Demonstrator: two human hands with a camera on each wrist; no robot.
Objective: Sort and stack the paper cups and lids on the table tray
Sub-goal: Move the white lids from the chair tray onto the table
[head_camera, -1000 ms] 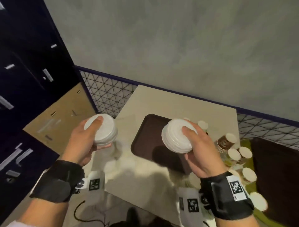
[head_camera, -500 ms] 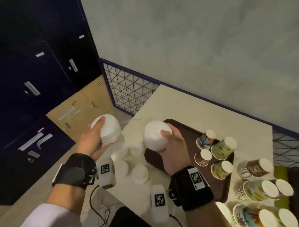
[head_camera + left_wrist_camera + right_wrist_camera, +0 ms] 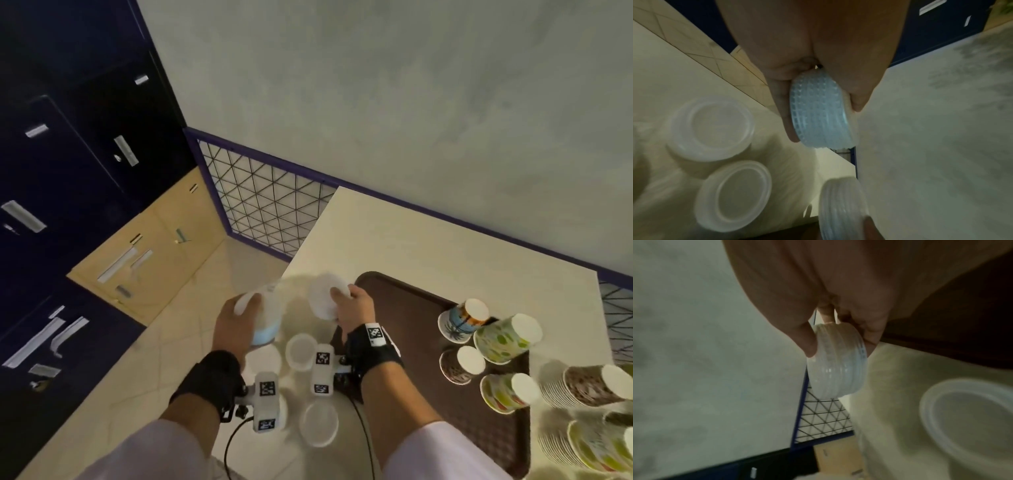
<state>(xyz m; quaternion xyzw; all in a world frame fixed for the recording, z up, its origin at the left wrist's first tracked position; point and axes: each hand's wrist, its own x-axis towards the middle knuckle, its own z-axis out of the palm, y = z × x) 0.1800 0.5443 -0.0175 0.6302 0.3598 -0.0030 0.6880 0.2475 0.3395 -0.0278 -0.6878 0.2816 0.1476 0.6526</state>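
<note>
My left hand (image 3: pixel 239 317) grips a stack of white plastic lids (image 3: pixel 265 318) on edge above the table's left corner; the same stack (image 3: pixel 819 112) shows between thumb and fingers in the left wrist view. My right hand (image 3: pixel 349 305) holds a second lid stack (image 3: pixel 325 296), also seen as a ribbed stack (image 3: pixel 838 360) in the right wrist view, just left of the brown tray (image 3: pixel 411 318). Several patterned paper cups (image 3: pixel 464 320) lie on their sides on the tray's right part.
Loose single lids (image 3: pixel 299 351) lie on the cream table (image 3: pixel 428 246) below my hands. Tall nested cup stacks (image 3: pixel 582 382) lie right of the tray. A wire-mesh fence (image 3: pixel 260 205) and dark lockers (image 3: pixel 68 164) stand to the left, beyond the table edge.
Both hands have come down and closer together with their lid stacks. The view has swung left, so the tray and cups now sit to the right.
</note>
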